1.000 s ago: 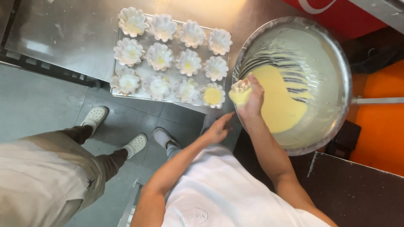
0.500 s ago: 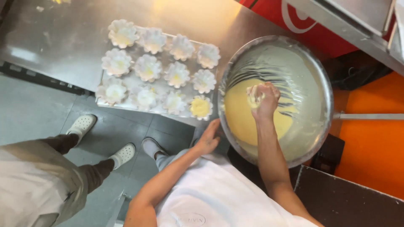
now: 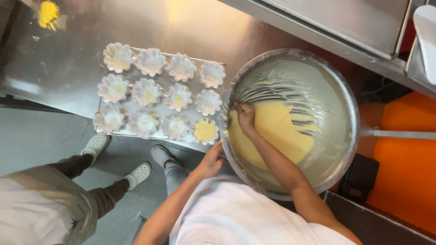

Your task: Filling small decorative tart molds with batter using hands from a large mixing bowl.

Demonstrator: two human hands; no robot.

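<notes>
- Head view, right of centre: the right hand (image 3: 245, 117) dips into yellow batter (image 3: 272, 136) inside a large metal bowl (image 3: 347, 113), fingers curled together (what they grip cannot be told).
- Lower centre: the left hand (image 3: 211, 161), fingers loosely spread, rests against the bowl's near rim.
- Upper left: a metal tray (image 3: 128, 105) carries twelve white fluted paper cups; one filled cup (image 3: 205, 130) sits at its bottom-right corner.
- Lower left: another person's legs and pale shoes (image 3: 138, 173).
- Far right: an orange surface (image 3: 404, 181).

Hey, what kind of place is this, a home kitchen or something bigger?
Probably a commercial bakery or catering kitchen. A very large metal bowl holds yellow batter, a tray carries twelve fluted paper cups, and the worktop is stainless steel.
</notes>
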